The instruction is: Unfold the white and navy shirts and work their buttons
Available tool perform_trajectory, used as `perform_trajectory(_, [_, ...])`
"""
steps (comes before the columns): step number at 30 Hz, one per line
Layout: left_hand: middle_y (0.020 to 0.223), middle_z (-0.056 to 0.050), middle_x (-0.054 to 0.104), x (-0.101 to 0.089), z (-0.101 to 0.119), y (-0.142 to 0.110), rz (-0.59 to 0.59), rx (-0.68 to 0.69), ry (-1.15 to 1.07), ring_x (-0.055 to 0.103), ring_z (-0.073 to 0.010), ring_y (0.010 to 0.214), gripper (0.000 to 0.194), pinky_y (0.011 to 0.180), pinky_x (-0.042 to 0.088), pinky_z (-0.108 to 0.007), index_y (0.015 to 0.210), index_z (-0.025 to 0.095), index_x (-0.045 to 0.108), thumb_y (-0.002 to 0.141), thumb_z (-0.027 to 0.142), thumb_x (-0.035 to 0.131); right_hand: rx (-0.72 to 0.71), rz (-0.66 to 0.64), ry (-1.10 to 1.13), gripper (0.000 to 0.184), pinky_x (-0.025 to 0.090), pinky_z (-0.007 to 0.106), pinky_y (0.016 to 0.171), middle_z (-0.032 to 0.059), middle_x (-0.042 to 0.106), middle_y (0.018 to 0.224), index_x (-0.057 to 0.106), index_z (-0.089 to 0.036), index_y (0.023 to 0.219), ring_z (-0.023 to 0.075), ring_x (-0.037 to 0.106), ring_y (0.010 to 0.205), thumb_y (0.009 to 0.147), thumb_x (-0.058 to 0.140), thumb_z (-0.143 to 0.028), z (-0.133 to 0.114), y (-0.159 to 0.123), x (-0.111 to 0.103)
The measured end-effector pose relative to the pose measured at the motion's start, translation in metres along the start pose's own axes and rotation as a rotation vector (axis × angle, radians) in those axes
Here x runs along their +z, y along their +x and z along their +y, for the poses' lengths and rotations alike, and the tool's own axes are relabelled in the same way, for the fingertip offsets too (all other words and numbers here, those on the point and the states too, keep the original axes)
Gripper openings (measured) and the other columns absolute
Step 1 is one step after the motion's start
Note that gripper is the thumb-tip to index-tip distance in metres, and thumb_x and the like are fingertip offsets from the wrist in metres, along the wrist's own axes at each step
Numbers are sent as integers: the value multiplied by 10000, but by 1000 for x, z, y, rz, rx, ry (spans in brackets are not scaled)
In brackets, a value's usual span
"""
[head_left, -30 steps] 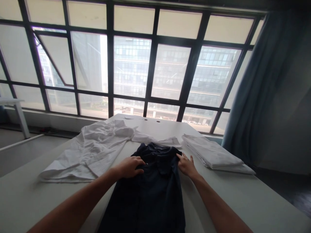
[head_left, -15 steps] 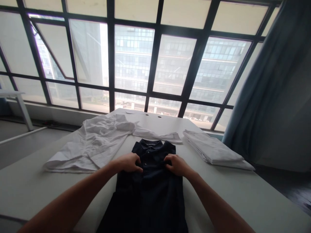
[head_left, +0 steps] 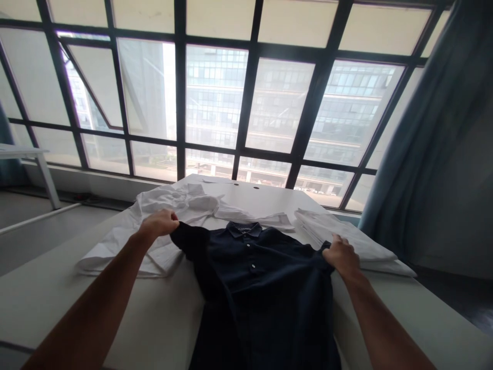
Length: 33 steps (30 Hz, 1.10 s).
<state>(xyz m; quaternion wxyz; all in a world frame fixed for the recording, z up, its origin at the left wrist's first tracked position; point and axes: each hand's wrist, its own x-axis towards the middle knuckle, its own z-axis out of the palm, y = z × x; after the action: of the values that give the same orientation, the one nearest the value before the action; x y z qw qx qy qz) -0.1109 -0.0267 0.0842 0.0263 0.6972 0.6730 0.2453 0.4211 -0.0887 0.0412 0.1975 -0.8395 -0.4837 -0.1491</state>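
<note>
A dark navy short-sleeved shirt (head_left: 265, 288) with a collar and small white buttons lies front up on the white table (head_left: 162, 313), its collar towards the window. Its sleeves are stretched out to both sides. My left hand (head_left: 159, 224) is closed on the end of the left-hand sleeve, lifted over a white garment. The end of the other sleeve is gripped in my right hand (head_left: 342, 253), close to a stack of folded white cloth. The shirt's lower part runs out of view at the bottom.
A crumpled white garment (head_left: 115, 246) lies on the left of the table. Flat white cloth (head_left: 250, 215) sits beyond the collar, and folded white garments (head_left: 346, 236) lie at the right. A large window stands behind, with a blue curtain (head_left: 416, 133) at right.
My hands have moved apart from the shirt's chest, left and right, pulling its sleeves outwards. The shirt, narrow before, is now spread wide. The view has shifted slightly.
</note>
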Motion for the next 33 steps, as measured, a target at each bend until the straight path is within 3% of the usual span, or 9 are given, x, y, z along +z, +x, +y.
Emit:
perform_trajectory(2, [956, -114, 722, -3, 6, -4, 217, 30, 58, 665, -276, 919, 360, 775, 502, -310, 1020, 147, 700, 700, 206, 547, -94, 56, -8, 537, 477, 443, 876, 247, 591, 1293, 570, -64, 1333, 382, 578, 1154, 805, 516, -150, -20, -12, -11])
perform_trajectory(4, [1121, -139, 688, 2, 30, -16, 313, 142, 53, 623, -299, 1066, 422, 901, 481, -351, 1122, 140, 674, 729, 149, 521, -231, 24, 96, 389, 470, 385, 874, 189, 650, 1220, 654, -107, 1207, 326, 609, 1110, 855, 515, -198, -50, -31, -22])
perform_trajectory(6, [1106, -118, 695, 16, 65, -33, 218, 302, -49, 639, -273, 1023, 351, 917, 477, -348, 1080, 152, 692, 790, 154, 495, -345, -152, 256, 262, 475, 311, 774, 108, 727, 1002, 706, -173, 1027, 247, 674, 920, 907, 517, -309, -85, -56, -28])
perform_trajectory(8, [1023, -86, 716, 36, 100, -54, -2, 460, -126, 662, -238, 921, 259, 858, 495, -317, 996, 189, 722, 844, 231, 517, -455, -302, 326, 293, 452, 284, 690, 55, 732, 842, 708, -216, 877, 216, 682, 799, 917, 532, -446, -116, -83, -28])
perform_trajectory(12, [979, -85, 719, 76, 133, -82, -270, 654, -120, 669, -244, 930, 224, 832, 497, -303, 950, 198, 741, 860, 321, 577, -566, -445, 236, 319, 436, 284, 663, 70, 727, 822, 688, -209, 856, 235, 684, 780, 851, 618, -521, -151, -120, -18])
perform_trajectory(16, [988, -82, 714, 98, 130, -83, -306, 671, -81, 670, -246, 942, 217, 831, 496, -305, 957, 201, 742, 866, 319, 585, -547, -477, 203, 180, 453, 289, 688, 97, 729, 856, 690, -188, 879, 246, 689, 819, 861, 596, -341, -152, -122, -11])
perform_trajectory(21, [992, -84, 715, 108, 133, -82, -280, 622, -146, 666, -253, 962, 297, 818, 489, -301, 1010, 192, 723, 888, 422, 580, -516, -508, 591, 137, 482, 259, 679, 53, 716, 742, 677, -175, 755, 201, 684, 749, 817, 563, -219, -145, -114, -2])
perform_trajectory(27, [887, -46, 736, 113, 138, -84, -340, 482, -320, 673, -214, 822, 220, 708, 467, -266, 954, 201, 739, 850, 331, 595, -270, -826, 1033, 41, 516, 239, 557, -13, 660, 667, 596, -184, 759, 182, 689, 661, 768, 607, -221, -139, -111, 11])
perform_trajectory(33, [818, -31, 732, 119, 133, -80, -372, 395, -417, 655, -190, 761, 213, 684, 456, -253, 943, 199, 759, 822, 293, 611, -354, -815, 939, 85, 448, 222, 501, -9, 640, 632, 634, -167, 778, 163, 642, 589, 776, 605, -247, -138, -110, 7])
